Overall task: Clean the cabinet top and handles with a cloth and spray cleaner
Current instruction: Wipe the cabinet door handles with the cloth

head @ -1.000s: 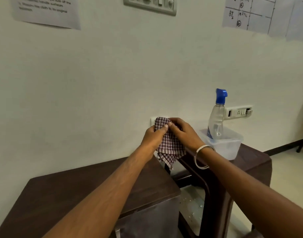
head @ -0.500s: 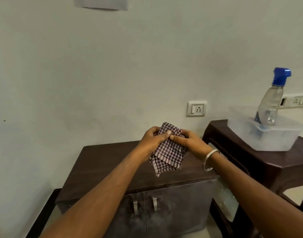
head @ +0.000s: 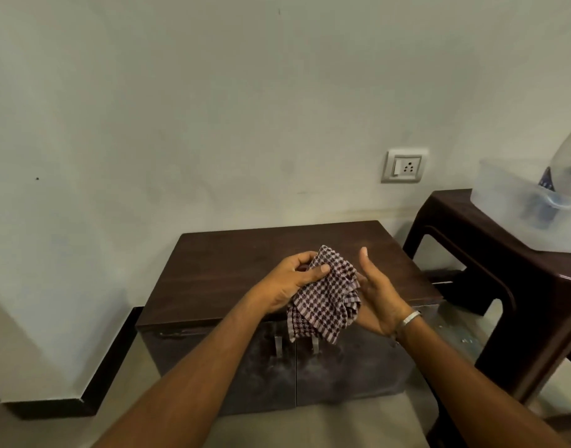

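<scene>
A low dark wooden cabinet (head: 238, 266) stands against the wall, with two metal handles (head: 278, 345) on its grey doors. Above its front edge my left hand (head: 293, 279) grips a folded maroon-and-white checked cloth (head: 326, 302), thumb on top. My right hand (head: 379, 292) is beside the cloth with straight fingers, its palm against the cloth's right side. The clear spray bottle (head: 568, 166) stands in a translucent plastic tub (head: 516, 215) at the far right; its top is cut off by the frame edge.
A dark brown plastic stool (head: 471, 227) to the right of the cabinet bears the tub. A wall socket (head: 405, 165) sits above the cabinet's back right corner. A black skirting (head: 109, 357) runs along the wall corner at left.
The view has swung left and down, centring the cabinet. My hands came down with the cloth toward the cabinet's front edge. My right hand stopped pinching the cloth and its fingers straightened.
</scene>
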A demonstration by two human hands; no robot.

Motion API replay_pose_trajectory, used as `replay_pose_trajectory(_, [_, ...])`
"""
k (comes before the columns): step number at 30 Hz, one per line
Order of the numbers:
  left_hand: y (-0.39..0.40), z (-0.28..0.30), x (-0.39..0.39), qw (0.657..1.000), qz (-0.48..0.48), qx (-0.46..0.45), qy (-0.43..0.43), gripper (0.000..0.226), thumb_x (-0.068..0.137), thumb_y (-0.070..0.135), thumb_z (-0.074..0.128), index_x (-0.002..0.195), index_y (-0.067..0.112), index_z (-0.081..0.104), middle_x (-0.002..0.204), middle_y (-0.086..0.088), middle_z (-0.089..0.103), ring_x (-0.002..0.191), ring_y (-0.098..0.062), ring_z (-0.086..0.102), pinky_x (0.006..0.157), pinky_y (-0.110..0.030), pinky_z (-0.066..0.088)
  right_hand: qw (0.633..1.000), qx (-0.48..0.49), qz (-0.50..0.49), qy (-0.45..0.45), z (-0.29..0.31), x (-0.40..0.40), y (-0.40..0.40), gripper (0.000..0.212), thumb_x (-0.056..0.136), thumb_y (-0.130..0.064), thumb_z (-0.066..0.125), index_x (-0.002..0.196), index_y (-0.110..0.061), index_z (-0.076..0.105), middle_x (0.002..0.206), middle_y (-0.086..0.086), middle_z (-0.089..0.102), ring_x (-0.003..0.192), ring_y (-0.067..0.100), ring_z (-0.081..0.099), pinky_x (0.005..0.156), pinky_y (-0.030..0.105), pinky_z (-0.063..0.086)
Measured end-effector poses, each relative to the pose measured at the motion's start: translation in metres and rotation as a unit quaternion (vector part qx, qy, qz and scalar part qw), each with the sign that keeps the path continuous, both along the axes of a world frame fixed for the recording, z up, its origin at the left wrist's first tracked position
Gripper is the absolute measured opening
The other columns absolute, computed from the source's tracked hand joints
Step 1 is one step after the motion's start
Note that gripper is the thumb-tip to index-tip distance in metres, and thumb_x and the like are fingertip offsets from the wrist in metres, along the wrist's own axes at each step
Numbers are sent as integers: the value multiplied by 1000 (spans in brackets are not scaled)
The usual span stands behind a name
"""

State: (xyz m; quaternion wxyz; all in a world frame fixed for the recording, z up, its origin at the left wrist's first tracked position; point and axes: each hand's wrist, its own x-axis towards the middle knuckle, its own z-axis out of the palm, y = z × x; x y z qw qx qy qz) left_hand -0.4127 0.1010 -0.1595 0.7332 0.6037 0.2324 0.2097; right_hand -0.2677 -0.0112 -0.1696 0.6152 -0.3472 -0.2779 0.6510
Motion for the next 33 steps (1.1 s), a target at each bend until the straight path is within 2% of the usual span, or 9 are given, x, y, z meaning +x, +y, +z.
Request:
replay_pose_trajectory(5, [-7,-33,2,1000,-16,-2,5,26,89,12,65,115,14,63,109,-4,70,102,-18,66,94,-34,53,1000,-13,-14,-10,-32,-3,-8,51,94,-39,46,134,-7,51,139,23,48,128,35,48,106,49,40])
replay_pose_trajectory(9, [-13,-50,4,1000,1,12,6,25,89,10,65,114,14,64,108,-2,69,101,-16,65,93,-31,53,1000,5,2,6,-44,-11,-15,70,74,-40,76,132,-8,53,137,22,50,127,35,49,103,47,44])
replay_pose_trajectory(13, [-17,-59,4,998,40,50,17,34,81,22,74,113,13,67,114,-8,69,108,-23,65,100,-39,51,997,26,25,66,-56,-20,-20,73,73,-43,77,132,-6,53,137,23,51,128,35,48,105,50,41])
replay_pose_trajectory(19, [-29,-69,4,953,116,274,60,29,85,15,73,114,16,67,112,2,67,105,-8,64,89,-23,54,987,-9,-143,-72,-88,-34,-21,56,81,-22,68,132,-15,47,125,18,61,113,32,61,95,47,51])
replay_pose_trajectory(22, [-30,-79,-3,903,146,396,72,24,84,5,71,107,14,70,104,5,67,95,-1,63,80,-13,52,930,-1,-242,-278,-106,-38,-29,38,87,-18,66,117,-34,49,118,3,61,107,18,60,88,32,52])
replay_pose_trajectory(25, [-32,-91,-12,863,145,475,90,22,82,1,71,97,17,71,92,5,65,79,-2,59,70,-8,45,867,17,-277,-414,-128,-41,-36,39,88,-18,63,122,-28,48,118,-5,58,110,9,56,93,25,47])
replay_pose_trajectory(27, [-34,-105,-17,858,130,485,105,21,82,2,70,96,16,71,91,4,66,77,-5,60,69,-9,45,821,30,-292,-489,-141,-43,-38,47,83,-24,63,127,-21,47,121,-4,53,112,1,51,97,14,40])
replay_pose_trajectory(29, [-38,-123,-18,871,141,454,122,20,83,1,67,98,13,71,91,1,69,78,-10,63,69,-12,48,785,36,-304,-539,-151,-44,-37,50,81,-15,67,125,-22,43,118,-4,47,110,-6,46,93,6,36])
replay_pose_trajectory(33, [-45,-152,-16,893,268,322,166,21,88,-3,57,98,8,70,90,-1,72,77,-6,64,67,-4,46,703,31,-308,-640,-168,-45,-30,56,78,-6,68,126,-19,42,117,-2,44,106,10,48,94,29,47])
